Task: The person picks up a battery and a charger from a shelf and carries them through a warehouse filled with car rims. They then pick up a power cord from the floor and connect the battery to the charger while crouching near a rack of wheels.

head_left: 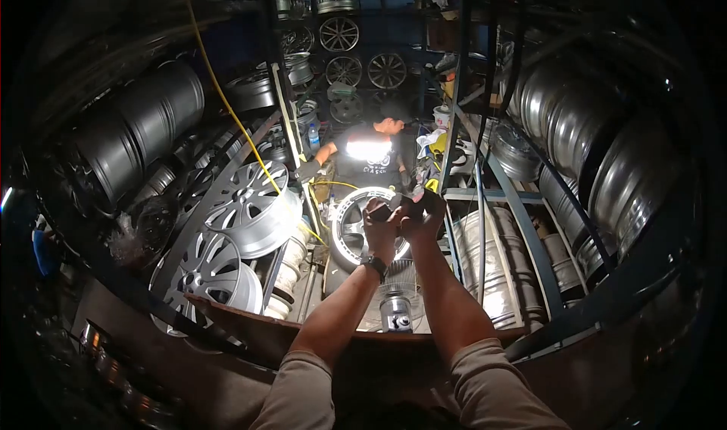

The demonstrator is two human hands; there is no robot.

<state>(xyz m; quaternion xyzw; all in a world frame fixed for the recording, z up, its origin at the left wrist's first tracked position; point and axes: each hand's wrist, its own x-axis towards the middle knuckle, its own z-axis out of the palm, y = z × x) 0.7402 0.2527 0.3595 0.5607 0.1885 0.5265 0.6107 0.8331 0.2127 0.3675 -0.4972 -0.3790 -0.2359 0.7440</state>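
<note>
The left hand [384, 224] and right hand [422, 216] nearly meet over the spoked wheel [350, 229]; shadow hides each grip, cannot tell.

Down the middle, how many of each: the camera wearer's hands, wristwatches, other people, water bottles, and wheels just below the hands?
Left hand and right hand: 2
Wristwatch: 1
Other person: 1
Water bottle: 1
Wheel below the hands: 1
Total: 6

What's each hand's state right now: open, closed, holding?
Left hand: fingers curled; whether it holds anything can't be told.
Right hand: in shadow; can't be told.
</note>
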